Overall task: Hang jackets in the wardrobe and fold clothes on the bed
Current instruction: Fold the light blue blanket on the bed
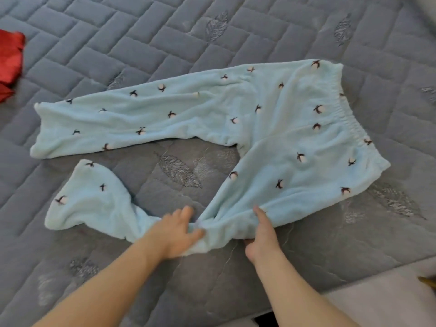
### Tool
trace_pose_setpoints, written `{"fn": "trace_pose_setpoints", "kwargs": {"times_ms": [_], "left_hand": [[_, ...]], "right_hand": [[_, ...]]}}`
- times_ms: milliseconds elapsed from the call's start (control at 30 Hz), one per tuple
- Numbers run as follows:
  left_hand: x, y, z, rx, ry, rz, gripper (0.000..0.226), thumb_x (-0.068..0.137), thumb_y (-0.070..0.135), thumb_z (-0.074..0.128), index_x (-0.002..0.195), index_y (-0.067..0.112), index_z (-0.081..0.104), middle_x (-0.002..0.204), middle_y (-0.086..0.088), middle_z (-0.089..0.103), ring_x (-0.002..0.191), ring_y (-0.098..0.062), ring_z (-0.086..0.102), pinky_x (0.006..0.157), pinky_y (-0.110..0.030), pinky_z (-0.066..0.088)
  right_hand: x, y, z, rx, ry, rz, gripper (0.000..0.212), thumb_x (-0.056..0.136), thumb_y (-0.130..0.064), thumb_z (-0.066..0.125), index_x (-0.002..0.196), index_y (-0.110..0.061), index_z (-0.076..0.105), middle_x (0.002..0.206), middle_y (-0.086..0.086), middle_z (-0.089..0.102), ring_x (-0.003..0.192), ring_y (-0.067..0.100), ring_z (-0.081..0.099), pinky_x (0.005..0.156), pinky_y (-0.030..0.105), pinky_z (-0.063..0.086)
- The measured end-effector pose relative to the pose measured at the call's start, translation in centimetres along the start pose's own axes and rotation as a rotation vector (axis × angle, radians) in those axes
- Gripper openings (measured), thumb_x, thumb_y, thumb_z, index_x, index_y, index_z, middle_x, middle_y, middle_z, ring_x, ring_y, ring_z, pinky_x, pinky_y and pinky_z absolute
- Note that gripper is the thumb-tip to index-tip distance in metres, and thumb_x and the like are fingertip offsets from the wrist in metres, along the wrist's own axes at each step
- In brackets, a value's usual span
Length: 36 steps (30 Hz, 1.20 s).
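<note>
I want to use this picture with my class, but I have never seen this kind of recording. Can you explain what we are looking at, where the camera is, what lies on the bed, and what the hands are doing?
There is no machine here, only a person's two bare hands. The single picture comes from a camera worn on the person's head, looking forward and down, so the arms enter from the bottom edge.

The surface is a bed with a grey quilted cover. On it lie light blue fleece trousers with small dark and white motifs, waistband to the right, legs to the left. The far leg lies fairly straight; the near leg is bent and bunched.

The left hand and the right hand both hold the near leg at its bunched part; the right pinches the edge of the fabric. A red cloth lies at the left edge.
</note>
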<state>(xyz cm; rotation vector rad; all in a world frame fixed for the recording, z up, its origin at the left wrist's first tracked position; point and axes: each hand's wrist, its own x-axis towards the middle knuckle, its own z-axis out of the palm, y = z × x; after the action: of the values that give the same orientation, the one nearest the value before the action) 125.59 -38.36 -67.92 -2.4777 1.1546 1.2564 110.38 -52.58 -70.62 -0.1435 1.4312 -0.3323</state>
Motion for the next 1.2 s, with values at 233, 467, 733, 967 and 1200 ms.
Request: {"fn": "trace_pose_setpoints", "kwargs": {"times_ms": [233, 467, 733, 967, 1200], "left_hand": [[-1.0, -6.7, -2.1, 0.364, -0.161, -0.050, 0.030, 0.088, 0.050, 0.038, 0.112, 0.036, 0.049, 0.125, 0.006, 0.051, 0.124, -0.019, 0.041, 0.106, -0.051, 0.020], [-3.3, -7.5, -6.5, 0.067, 1.057, 0.113, 0.021, 0.085, 0.032, 0.056, 0.089, 0.013, 0.046, 0.072, -0.005, 0.050, 0.061, -0.028, 0.048, 0.059, -0.035, 0.031], [-3.9, -11.6, -4.8, 0.085, 0.178, -0.018, 0.019, 0.094, 0.040, 0.048, 0.096, 0.021, 0.049, 0.096, -0.002, 0.061, 0.102, -0.027, 0.055, 0.080, -0.033, 0.035], [-4.9, -12.7, -9.1, 0.270, -0.225, -0.156, 0.055, 0.060, 0.061, 0.073, 0.095, 0.025, 0.051, 0.080, 0.011, 0.055, 0.076, -0.014, 0.057, 0.072, -0.033, 0.047], [-7.7, -17.0, -12.3, 0.230, -0.154, -0.145, 0.017, 0.077, 0.034, 0.064, 0.069, 0.025, 0.052, 0.075, 0.006, 0.060, 0.072, -0.014, 0.057, 0.067, -0.028, 0.048]], "right_hand": [[-1.6, 3.2, 1.0, -0.055, -0.119, -0.028, 0.039, 0.078, -0.037, 0.076, 0.112, -0.020, 0.068, 0.099, 0.002, 0.076, 0.091, 0.021, 0.072, 0.083, 0.037, 0.056], [-1.7, 3.6, 0.4, -0.012, 0.250, -0.156, 0.038, 0.078, -0.025, 0.080, 0.109, -0.015, 0.061, 0.093, 0.006, 0.069, 0.080, 0.022, 0.069, 0.060, 0.031, 0.056], [-4.2, 11.6, 3.8, 0.045, -0.108, 0.056, 0.041, 0.082, -0.037, 0.072, 0.119, -0.026, 0.060, 0.113, -0.001, 0.067, 0.105, 0.017, 0.061, 0.096, 0.034, 0.042], [-4.4, 13.9, 7.6, -0.050, 0.044, -0.033, 0.045, 0.076, -0.024, 0.079, 0.118, -0.015, 0.065, 0.108, 0.003, 0.071, 0.095, 0.020, 0.068, 0.082, 0.035, 0.056], [-6.9, 15.5, 7.4, -0.018, -0.188, -0.031, 0.066, 0.074, -0.058, 0.070, 0.129, -0.024, 0.058, 0.119, 0.001, 0.069, 0.107, 0.020, 0.066, 0.094, 0.038, 0.052]]}}
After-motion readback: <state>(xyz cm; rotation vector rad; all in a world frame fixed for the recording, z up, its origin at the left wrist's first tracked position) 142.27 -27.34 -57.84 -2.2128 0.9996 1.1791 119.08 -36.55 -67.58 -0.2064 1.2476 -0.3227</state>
